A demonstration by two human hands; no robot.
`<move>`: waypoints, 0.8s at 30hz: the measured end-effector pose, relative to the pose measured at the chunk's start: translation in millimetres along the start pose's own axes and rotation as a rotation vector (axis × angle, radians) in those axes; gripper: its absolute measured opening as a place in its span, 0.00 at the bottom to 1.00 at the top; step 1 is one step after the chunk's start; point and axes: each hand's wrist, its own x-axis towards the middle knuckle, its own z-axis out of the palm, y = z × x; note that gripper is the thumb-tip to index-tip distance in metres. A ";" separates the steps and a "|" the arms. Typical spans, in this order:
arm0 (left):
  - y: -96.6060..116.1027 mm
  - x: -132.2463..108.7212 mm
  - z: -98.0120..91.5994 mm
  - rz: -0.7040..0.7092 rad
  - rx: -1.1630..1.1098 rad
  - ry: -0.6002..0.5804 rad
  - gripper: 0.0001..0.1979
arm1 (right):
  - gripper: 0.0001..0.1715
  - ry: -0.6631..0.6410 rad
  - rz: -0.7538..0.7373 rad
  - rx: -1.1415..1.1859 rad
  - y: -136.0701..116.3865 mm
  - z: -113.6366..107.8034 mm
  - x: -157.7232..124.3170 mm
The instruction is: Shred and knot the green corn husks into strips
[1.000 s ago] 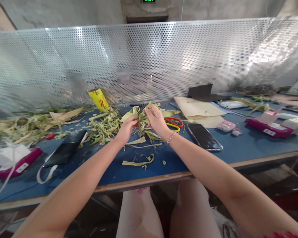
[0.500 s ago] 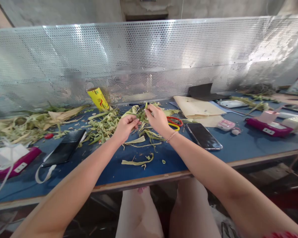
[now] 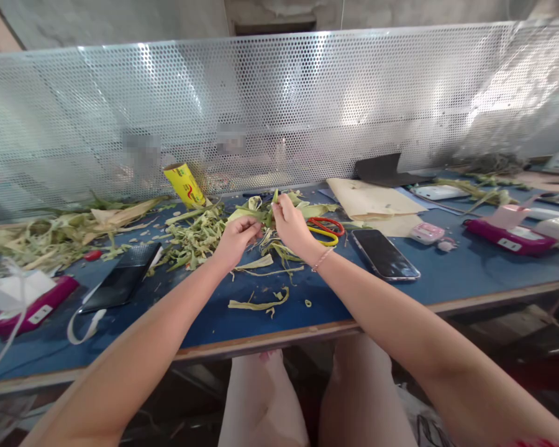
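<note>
Over the blue table (image 3: 317, 301), my left hand (image 3: 237, 239) has its fingers pinched together beside a heap of pale green plant strips (image 3: 198, 239); what lies between the fingertips is too small to tell. Just right of it, my right hand (image 3: 289, 223) is closed on a green leaf strip (image 3: 275, 197) that pokes up above the fingers. More leaves lie behind and under both hands. Loose dry strips (image 3: 258, 304) are on the table in front of them.
A yellow tube (image 3: 185, 185) stands tilted behind the heap. Red (image 3: 326, 225) and yellow cables, a phone (image 3: 386, 254) and brown paper (image 3: 370, 198) are at the right. A dark phone (image 3: 123, 277) and a magenta power strip (image 3: 32, 307) lie left. Behind is a perforated metal screen (image 3: 261, 112).
The leaf at my right hand stands up a little higher above the fingers. Both hands stay almost in the same place, and the view has shifted slightly.
</note>
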 end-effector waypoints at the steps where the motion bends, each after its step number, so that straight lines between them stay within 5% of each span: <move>1: -0.6 0.1 0.2 0.013 0.017 0.001 0.07 | 0.06 0.004 0.008 0.019 -0.3 0.0 0.3; 17: 4.5 -2.0 -3.8 -0.051 -0.091 -0.158 0.14 | 0.08 0.049 0.079 0.270 1.3 4.7 0.5; 24: 11.0 0.4 2.7 -0.123 -0.211 -0.026 0.07 | 0.07 0.002 0.029 0.212 4.1 6.2 -1.5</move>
